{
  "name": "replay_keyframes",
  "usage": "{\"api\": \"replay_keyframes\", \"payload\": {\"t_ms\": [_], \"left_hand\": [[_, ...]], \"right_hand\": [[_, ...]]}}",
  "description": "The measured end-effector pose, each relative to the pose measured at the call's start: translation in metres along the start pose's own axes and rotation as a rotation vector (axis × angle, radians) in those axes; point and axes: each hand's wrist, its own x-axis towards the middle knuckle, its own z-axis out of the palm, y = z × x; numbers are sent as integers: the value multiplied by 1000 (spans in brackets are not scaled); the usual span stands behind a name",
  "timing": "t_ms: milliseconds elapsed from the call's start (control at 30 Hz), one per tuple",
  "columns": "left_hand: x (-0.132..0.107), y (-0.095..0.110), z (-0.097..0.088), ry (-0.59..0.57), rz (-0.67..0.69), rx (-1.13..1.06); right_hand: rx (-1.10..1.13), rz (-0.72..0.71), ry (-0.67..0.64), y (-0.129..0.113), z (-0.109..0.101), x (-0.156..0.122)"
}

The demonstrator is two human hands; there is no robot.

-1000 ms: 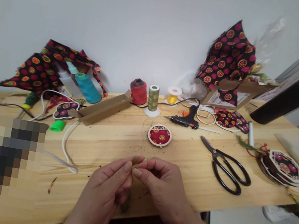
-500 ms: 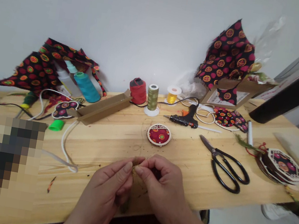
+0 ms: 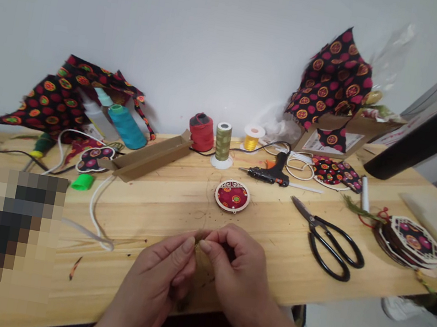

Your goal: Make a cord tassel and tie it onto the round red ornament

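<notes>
My left hand (image 3: 161, 271) and my right hand (image 3: 236, 272) meet at the table's front edge, thumbs and fingertips pinched together. Between them is a thin olive-green thread (image 3: 197, 242), mostly covered by the fingers. A faint strand runs from there up the table toward the olive thread spool (image 3: 222, 143). Just beyond my fingertips lies a round ornament (image 3: 232, 196) with a pale pierced rim and red patterned fabric; neither hand touches it. To the right of my right hand, black-handled scissors (image 3: 327, 240) rest with their blades closed.
Along the wall stand a red thread cone (image 3: 201, 134), a yellow spool (image 3: 251, 139) and a teal cone (image 3: 127, 127). A glue gun (image 3: 269, 171) lies before them. Left is a long cardboard tray (image 3: 152, 159); right, stacked octagonal ornaments (image 3: 410, 243) and a dark roll (image 3: 428, 137).
Both hands stay pinched together in nearly the same place. The fingertips have shifted slightly, and less of the olive thread shows between them.
</notes>
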Motion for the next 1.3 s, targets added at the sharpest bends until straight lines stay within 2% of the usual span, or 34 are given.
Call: {"api": "replay_keyframes", "payload": {"t_ms": [400,600,667,800,833,967,1100,1200,1300], "left_hand": [[0,1,3,-25,-5,33],[0,0,1,12,-3,-17],[0,1,-1,18,-1,-35],[0,0,-2,26,17,-55],[-1,0,-2,25,21,-56],[-1,-1,0,17,-2,-80],[-2,1,1,-23,-30,-108],[-3,3,2,-53,-21,-112],[-4,4,2,-68,-37,-100]], "right_hand": [[-102,-129,45,5,0,0],[-57,-148,76,3,-5,-1],[-26,-65,64,3,-8,-1],[178,330,-111,3,-10,0],[256,389,-160,3,-10,0],[539,410,-304,3,-3,-1],[754,454,-379,3,0,-2],[798,485,-407,4,0,-1],[761,486,-355,6,-1,1]]}}
